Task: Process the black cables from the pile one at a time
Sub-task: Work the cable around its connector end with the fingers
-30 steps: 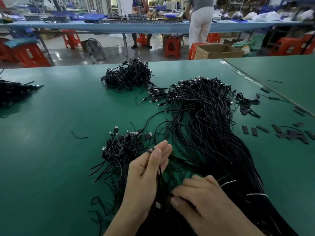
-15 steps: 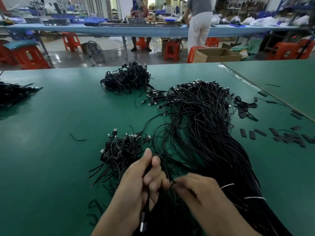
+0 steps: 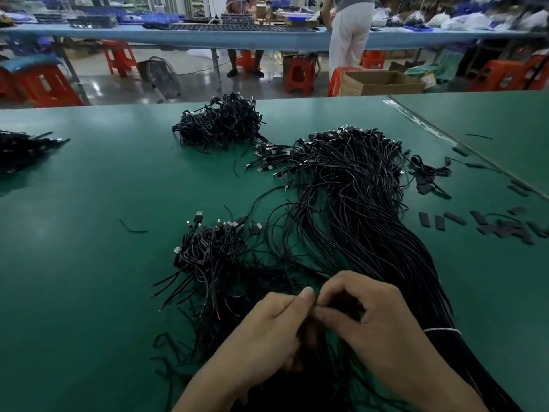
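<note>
While both hands meet low over the green bench, the left grip and the right grip are curled tight. Their thumb and forefinger tips pinch one thin black cable between them, though the fingers hide most of it.

Four heaps of black cables lie on the bench. The largest, the long pile, runs from beside the right wrist out to a fan of metal-tipped plugs, with one white tie round its near part. Just left of it sits a small coiled heap, plugs at its far side and bare, reddish-tipped ends toward the person. One short loose strand lies apart to the left. Flat black strips are scattered on the right, too many to count. Farther off are the third heap and, at the left edge, the fourth heap.

Beyond the bench stand one open cardboard box, several orange stools and two people at a long blue table.
</note>
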Motion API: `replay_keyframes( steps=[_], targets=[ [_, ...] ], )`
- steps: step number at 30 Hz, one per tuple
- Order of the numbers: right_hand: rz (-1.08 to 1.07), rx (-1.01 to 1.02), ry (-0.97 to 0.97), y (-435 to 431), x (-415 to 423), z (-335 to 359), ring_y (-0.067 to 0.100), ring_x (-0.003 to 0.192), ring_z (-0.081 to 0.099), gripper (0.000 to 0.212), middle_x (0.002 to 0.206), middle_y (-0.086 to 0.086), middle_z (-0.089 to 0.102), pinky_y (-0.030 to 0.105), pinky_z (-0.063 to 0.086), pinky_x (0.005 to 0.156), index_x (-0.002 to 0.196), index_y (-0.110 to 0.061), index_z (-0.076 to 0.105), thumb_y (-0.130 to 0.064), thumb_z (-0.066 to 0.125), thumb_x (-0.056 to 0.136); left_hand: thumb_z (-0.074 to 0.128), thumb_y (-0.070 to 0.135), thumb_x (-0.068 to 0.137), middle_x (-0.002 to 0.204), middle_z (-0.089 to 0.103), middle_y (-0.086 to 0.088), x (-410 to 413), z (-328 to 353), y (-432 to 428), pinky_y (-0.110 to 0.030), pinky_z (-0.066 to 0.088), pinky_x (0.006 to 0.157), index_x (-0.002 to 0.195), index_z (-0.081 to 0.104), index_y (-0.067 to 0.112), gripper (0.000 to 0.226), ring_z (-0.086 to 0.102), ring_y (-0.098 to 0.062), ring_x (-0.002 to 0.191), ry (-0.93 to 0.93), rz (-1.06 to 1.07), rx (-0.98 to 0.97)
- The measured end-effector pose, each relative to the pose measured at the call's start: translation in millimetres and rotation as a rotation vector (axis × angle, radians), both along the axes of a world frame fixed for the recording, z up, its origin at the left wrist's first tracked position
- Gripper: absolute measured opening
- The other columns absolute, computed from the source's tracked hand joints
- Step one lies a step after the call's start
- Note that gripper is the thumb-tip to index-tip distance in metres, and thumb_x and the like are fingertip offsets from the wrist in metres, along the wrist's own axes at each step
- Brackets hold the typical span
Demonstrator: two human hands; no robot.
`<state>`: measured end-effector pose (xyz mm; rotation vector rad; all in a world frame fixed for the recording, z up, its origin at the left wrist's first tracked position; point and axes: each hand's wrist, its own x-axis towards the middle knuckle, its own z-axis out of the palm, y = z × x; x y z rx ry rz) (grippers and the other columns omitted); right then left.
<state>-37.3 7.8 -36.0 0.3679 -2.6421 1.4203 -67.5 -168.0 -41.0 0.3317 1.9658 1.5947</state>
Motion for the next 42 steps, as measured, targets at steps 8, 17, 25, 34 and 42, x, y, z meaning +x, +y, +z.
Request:
replay_keyframes(
  steps=[8,17,25,34,42],
  targets=[
    [0.107,-0.191,-0.240,4,5,-11,0.019,0.081,0.066,0.017,0.088,0.000,0.070,0.042,0.056,0.077,0.090,-0.030,0.064,-0.046,0.065,0.088,0.046,0.047,0.098,0.048,0.045,0.002,-2,3,-8,-0.032,0.055,0.070,0.055,0.054,0.025,0.049,0.048,-0.012,0.047,-0.147,-0.151,0.139],
    [0.048,-0.027,-0.027,-19,-7,2,0.003,0.077,0.060,0.018,0.085,-0.017,0.063,0.009,0.043,0.064,0.088,-0.031,0.058,-0.017,0.060,0.098,0.045,0.029,0.100,0.077,0.048,-0.003,-10,-12,-3,-0.026,0.041,0.064,0.076,0.051,0.000,0.038,0.048,-0.010,0.068,0.155,0.221,0.036],
    [0.081,0.009,0.062,-36,-36,-2,0.004,0.064,0.063,0.007,0.073,-0.017,0.063,0.011,0.044,0.058,0.093,-0.022,0.060,-0.017,0.062,0.097,0.021,0.074,0.094,0.061,0.066,-0.015,-12,-14,-7,-0.019,0.032,0.032,0.076,0.076,0.017,0.081,0.049,-0.016,0.035,-0.198,0.221,0.141],
    [-0.193,0.270,-0.303,-10,-20,-26,0.005,0.075,0.058,0.033,0.086,-0.011,0.058,0.027,0.053,0.068,0.093,-0.034,0.047,-0.055,0.071,0.083,0.035,0.066,0.096,0.047,0.028,0.007,-27,-28,-20,-0.030,0.022,0.049,0.048,0.032,0.026,0.063,0.022,-0.013,0.043,0.299,0.487,-0.016],
    [-0.196,0.436,-0.460,-14,8,-42,0.005,0.072,0.061,0.024,0.079,-0.013,0.062,0.031,0.058,0.070,0.085,-0.035,0.057,-0.057,0.067,0.085,0.036,0.065,0.096,0.046,0.021,0.010,-25,-22,-20,-0.038,0.029,0.058,0.045,0.023,0.028,0.065,0.018,-0.012,0.045,0.266,0.547,0.001]
  ],
)
